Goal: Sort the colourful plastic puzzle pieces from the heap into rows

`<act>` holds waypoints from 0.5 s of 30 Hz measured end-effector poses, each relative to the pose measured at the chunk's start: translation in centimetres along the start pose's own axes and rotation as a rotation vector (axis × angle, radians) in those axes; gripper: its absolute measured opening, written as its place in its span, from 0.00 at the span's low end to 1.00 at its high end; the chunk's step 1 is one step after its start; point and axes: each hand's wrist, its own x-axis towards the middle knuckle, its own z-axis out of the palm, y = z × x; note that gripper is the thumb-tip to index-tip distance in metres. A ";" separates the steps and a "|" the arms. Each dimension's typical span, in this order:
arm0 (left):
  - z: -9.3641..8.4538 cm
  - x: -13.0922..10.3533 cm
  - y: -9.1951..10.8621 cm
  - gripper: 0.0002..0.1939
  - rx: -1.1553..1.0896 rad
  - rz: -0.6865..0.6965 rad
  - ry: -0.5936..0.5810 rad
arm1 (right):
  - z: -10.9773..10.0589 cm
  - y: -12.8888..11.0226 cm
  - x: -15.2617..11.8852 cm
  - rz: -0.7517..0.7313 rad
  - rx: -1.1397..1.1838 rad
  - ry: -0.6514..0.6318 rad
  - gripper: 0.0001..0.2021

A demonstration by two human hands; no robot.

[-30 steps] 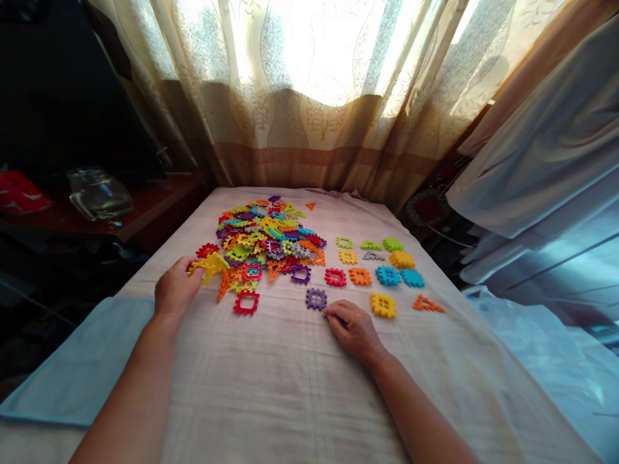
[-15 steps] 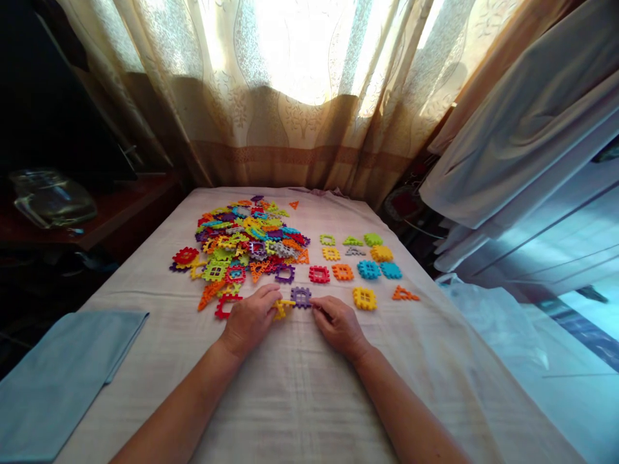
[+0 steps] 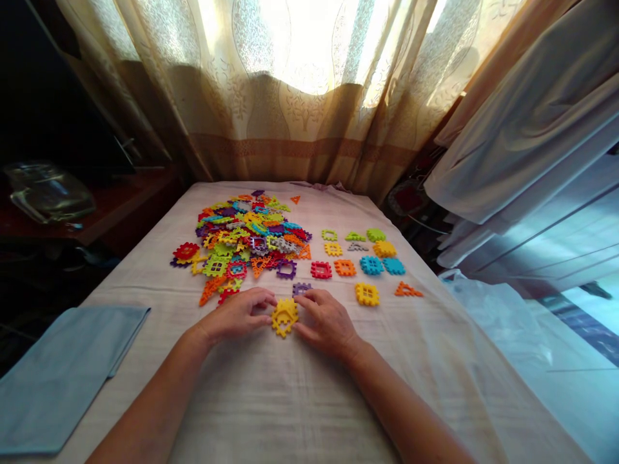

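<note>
A yellow toothed piece lies between my two hands, near the middle of the cloth-covered table. My left hand is at its left edge, thumb and fingers apart. On the other side, my right hand has its thumb and forefinger spread at the piece's right edge. Just behind is a purple window-like square, partly covered by my right hand. A red piece shows behind my left hand, partly hidden.
A heap of coloured pieces lies at the back left. Separate squares, including a yellow window square, and an orange triangle lie to the right. A folded blue cloth covers the left edge.
The yellow piece, earlier raised on edge in my left hand, now lies flatter and nearer to me. My right hand has moved from the purple square to the yellow piece; my left fingers have spread.
</note>
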 end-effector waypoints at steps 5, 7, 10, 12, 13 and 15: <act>0.7 -0.7 2.3 0.24 0.285 -0.049 0.005 | -0.2 0.1 1.4 -0.009 -0.061 -0.039 0.24; 1.4 -0.8 3.1 0.24 0.393 -0.091 0.037 | 0.0 0.2 1.6 -0.001 -0.055 -0.043 0.22; 2.1 -0.7 3.7 0.23 0.447 -0.116 0.060 | 0.1 0.3 1.5 -0.017 -0.055 -0.076 0.20; 2.0 -0.6 3.6 0.23 0.452 -0.121 0.042 | 0.1 0.2 1.4 -0.036 -0.078 -0.119 0.22; 1.6 -0.6 3.4 0.23 0.459 -0.131 0.027 | 0.0 0.2 1.4 -0.046 -0.091 -0.144 0.23; 0.8 -0.8 3.1 0.23 0.483 -0.179 -0.001 | -0.1 0.1 1.5 -0.055 -0.110 -0.188 0.24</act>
